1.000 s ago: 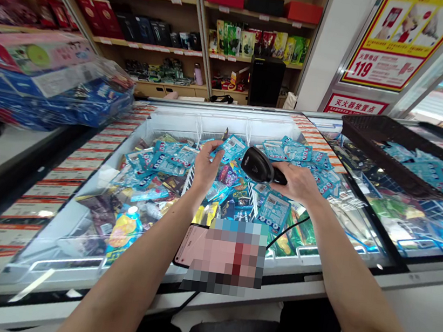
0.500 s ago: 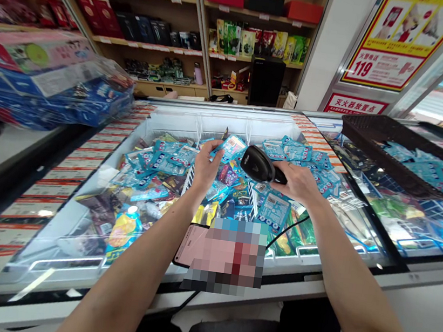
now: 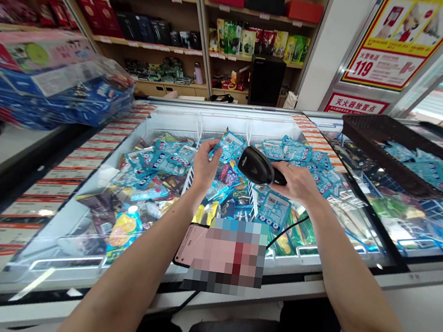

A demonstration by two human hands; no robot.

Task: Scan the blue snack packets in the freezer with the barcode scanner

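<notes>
My left hand (image 3: 206, 165) pinches a light-blue ice cream packet (image 3: 230, 144) by its left edge, with a printed barcode facing me. In my right hand (image 3: 297, 182) is a black barcode scanner (image 3: 254, 166), its head turned left toward the packet, a small gap apart. The scanner's black cable (image 3: 287, 228) runs down from that hand. Both hands are above an open chest freezer (image 3: 174, 121) filled with packets. Another blue packet (image 3: 274, 212), barcode up, lies below the scanner. A phone (image 3: 190, 244), partly blurred out, lies at the front edge between my forearms.
A brown basket (image 3: 392, 175) with blue packets stands on the freezer's right side. Plastic-wrapped boxes (image 3: 53, 81) are stacked at the left. Price labels (image 3: 69, 173) line the left glass. Behind the freezer stand shelves (image 3: 147, 47) of goods.
The packet in my left hand has shifted slightly left and tilted. The scanner has moved a little to the left and down. My grip on both is unchanged.
</notes>
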